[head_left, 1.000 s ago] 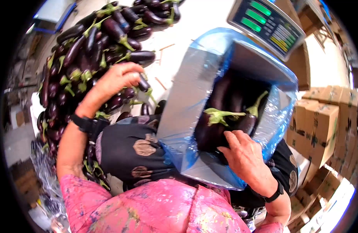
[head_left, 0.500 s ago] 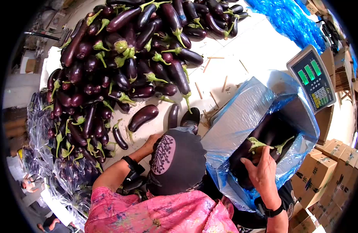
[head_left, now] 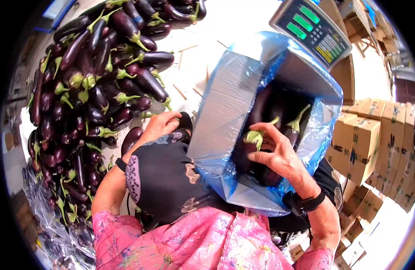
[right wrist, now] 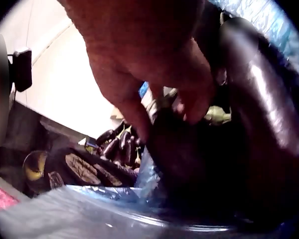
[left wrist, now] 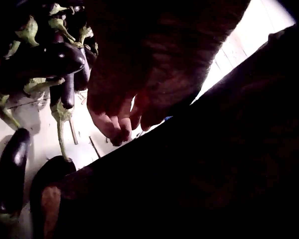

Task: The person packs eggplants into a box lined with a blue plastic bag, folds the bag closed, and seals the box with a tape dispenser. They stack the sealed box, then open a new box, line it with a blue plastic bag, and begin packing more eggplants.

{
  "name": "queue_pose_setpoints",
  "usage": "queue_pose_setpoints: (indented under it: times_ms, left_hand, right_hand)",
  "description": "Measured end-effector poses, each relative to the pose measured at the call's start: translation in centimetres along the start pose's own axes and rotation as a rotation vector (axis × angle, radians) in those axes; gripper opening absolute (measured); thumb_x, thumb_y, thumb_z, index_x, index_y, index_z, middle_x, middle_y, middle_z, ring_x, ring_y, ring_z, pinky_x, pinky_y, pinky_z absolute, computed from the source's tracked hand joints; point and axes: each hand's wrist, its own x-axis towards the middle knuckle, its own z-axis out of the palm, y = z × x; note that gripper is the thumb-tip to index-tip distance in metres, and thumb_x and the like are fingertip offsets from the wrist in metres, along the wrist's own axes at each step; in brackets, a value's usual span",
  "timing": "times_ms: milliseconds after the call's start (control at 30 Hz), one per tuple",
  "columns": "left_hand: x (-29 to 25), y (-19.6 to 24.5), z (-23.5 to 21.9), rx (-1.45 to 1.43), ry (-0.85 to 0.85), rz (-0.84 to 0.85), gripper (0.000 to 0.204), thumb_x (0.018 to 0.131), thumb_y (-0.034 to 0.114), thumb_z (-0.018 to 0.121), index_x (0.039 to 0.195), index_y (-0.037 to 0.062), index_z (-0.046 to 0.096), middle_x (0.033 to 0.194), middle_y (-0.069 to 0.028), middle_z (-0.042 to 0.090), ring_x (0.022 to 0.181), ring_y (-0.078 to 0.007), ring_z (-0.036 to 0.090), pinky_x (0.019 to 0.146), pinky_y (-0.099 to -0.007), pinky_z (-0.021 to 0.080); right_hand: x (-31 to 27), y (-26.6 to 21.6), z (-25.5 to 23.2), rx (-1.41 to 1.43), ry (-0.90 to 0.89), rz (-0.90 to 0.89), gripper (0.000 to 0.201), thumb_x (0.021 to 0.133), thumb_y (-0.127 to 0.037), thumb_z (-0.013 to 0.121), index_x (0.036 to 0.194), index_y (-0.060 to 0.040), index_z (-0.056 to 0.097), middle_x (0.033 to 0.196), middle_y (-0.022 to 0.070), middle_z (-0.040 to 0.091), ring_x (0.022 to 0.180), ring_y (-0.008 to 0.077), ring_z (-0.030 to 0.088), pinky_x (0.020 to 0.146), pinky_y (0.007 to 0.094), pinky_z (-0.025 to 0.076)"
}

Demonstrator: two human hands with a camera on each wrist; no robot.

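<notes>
My right hand (head_left: 284,155) reaches into a carton (head_left: 223,99) lined with blue plastic film. Its thumb and fingers grip an eggplant (head_left: 253,139) around the green stem end. In the right wrist view the fingers curl over the top of this eggplant (right wrist: 184,149), whose body is in deep shadow. Another large eggplant (right wrist: 264,99) lies beside it in the carton. My left hand (head_left: 158,128) hangs beside the knee, its fingers loosely bent. In the left wrist view nothing shows in that hand (left wrist: 144,74), and loose eggplants (left wrist: 12,169) lie near it.
A big heap of eggplants (head_left: 88,85) covers the white surface at left. Bits of stalk (head_left: 180,92) lie between heap and carton. A scale display (head_left: 311,29) with green readouts stands behind the carton. Stacked cardboard boxes (head_left: 358,139) stand at right.
My left hand has come down from the heap to beside the knee. My right hand has moved onto the eggplant's stem end inside the carton. The head view has swung about.
</notes>
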Motion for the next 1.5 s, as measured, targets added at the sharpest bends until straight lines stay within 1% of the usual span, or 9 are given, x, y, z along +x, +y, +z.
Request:
queue_pose_setpoints:
  times_ms: [67, 267, 400, 633, 700, 833, 1033, 1200, 1500]
  left_hand:
    - [0.2, 1.7, -0.8, -0.004, 0.016, -0.006, 0.03, 0.091, 0.015, 0.063, 0.118, 0.0031, 0.067, 0.09, -0.0106, 0.071, 0.083, -0.0152, 0.067, 0.076, -0.0317, 0.053]
    - [1.9, 3.2, -2.1, 0.001, -0.021, 0.033, 0.033, 0.094, 0.018, 0.059, 0.121, 0.0002, 0.065, 0.091, -0.0112, 0.072, 0.086, -0.0159, 0.067, 0.08, -0.0297, 0.052]
    - [2.8, 8.2, -4.0, -0.193, -0.1, 0.13, 0.034, 0.097, 0.018, 0.059, 0.127, 0.0011, 0.062, 0.099, -0.0095, 0.071, 0.092, -0.0154, 0.067, 0.087, -0.0297, 0.053]
    - [2.6, 22.5, -5.3, 0.092, -0.549, 0.35, 0.069, 0.083, 0.023, 0.076, 0.144, 0.0056, 0.049, 0.125, -0.0132, 0.065, 0.116, -0.022, 0.062, 0.101, -0.038, 0.049]
    - [3.2, 23.3, -3.4, 0.283, -0.594, 0.698, 0.088, 0.073, 0.03, 0.085, 0.147, 0.0046, 0.043, 0.134, -0.0173, 0.061, 0.123, -0.0291, 0.059, 0.106, -0.0387, 0.045]
    - [1.7, 27.4, -3.4, 0.12, -0.688, 0.498, 0.089, 0.067, 0.035, 0.088, 0.138, 0.0006, 0.046, 0.124, -0.016, 0.062, 0.115, -0.0242, 0.061, 0.101, -0.0383, 0.046]
    - [0.7, 15.4, -8.5, 0.228, -0.218, 0.291, 0.088, 0.068, 0.025, 0.085, 0.141, -0.0012, 0.043, 0.127, -0.015, 0.061, 0.117, -0.0219, 0.06, 0.104, -0.0355, 0.045]
    - [-3.8, -4.3, -6.1, 0.369, -0.102, 0.046, 0.061, 0.079, 0.038, 0.076, 0.126, 0.0061, 0.054, 0.114, -0.0226, 0.065, 0.108, -0.0426, 0.062, 0.089, -0.0443, 0.049]
    - [-10.6, -17.8, 1.8, 0.55, 0.089, -0.237, 0.044, 0.088, 0.038, 0.064, 0.118, 0.0062, 0.055, 0.112, -0.0183, 0.062, 0.11, -0.0405, 0.059, 0.089, -0.0491, 0.046]
  right_hand:
    - [-1.0, -1.0, -1.9, -0.112, -0.273, -0.093, 0.059, 0.076, -0.002, 0.08, 0.129, -0.0053, 0.056, 0.109, 0.0059, 0.066, 0.107, 0.0207, 0.064, 0.103, 0.0347, 0.048]
    - [-3.0, -0.3, -2.5, -0.045, -0.084, 0.185, 0.036, 0.086, -0.015, 0.077, 0.114, -0.007, 0.056, 0.101, 0.0038, 0.058, 0.093, 0.0116, 0.051, 0.078, 0.0273, 0.043]
    - [-3.9, -0.2, -3.6, 0.263, -0.104, 0.068, 0.054, 0.084, 0.005, 0.07, 0.131, -0.0083, 0.047, 0.12, 0.0063, 0.057, 0.112, 0.0131, 0.053, 0.096, 0.0271, 0.044]
    - [-4.5, -5.9, -6.9, 0.461, 0.007, -0.203, 0.068, 0.088, -0.014, 0.071, 0.146, -0.0016, 0.038, 0.131, 0.0188, 0.058, 0.117, 0.0254, 0.06, 0.104, 0.0374, 0.045]
    - [-4.2, -9.0, -5.9, 0.415, 0.071, -0.275, 0.075, 0.083, -0.021, 0.073, 0.146, 0.0028, 0.039, 0.13, 0.0216, 0.06, 0.117, 0.0271, 0.062, 0.106, 0.0392, 0.047]
    - [-1.5, -13.4, -3.6, 0.428, 0.07, -0.488, 0.056, 0.098, -0.023, 0.056, 0.146, 0.0028, 0.04, 0.133, 0.0202, 0.059, 0.125, 0.0246, 0.059, 0.108, 0.0359, 0.045]
    - [1.8, -6.7, -6.5, -0.309, 0.268, -0.402, 0.031, 0.091, -0.02, 0.069, 0.116, -0.0024, 0.064, 0.113, 0.0111, 0.068, 0.112, 0.0271, 0.062, 0.097, 0.0357, 0.047]
    - [4.2, 1.9, -5.2, -1.396, 0.213, -0.475, 0.042, 0.073, -0.015, 0.076, 0.112, -0.0066, 0.063, 0.124, 0.012, 0.062, 0.125, 0.0336, 0.052, 0.1, 0.0471, 0.041]
    - [3.2, 2.2, -4.0, -1.567, 0.31, -0.423, 0.049, 0.075, -0.022, 0.076, 0.118, -0.0067, 0.058, 0.133, 0.0156, 0.054, 0.116, 0.0329, 0.051, 0.097, 0.0456, 0.04]
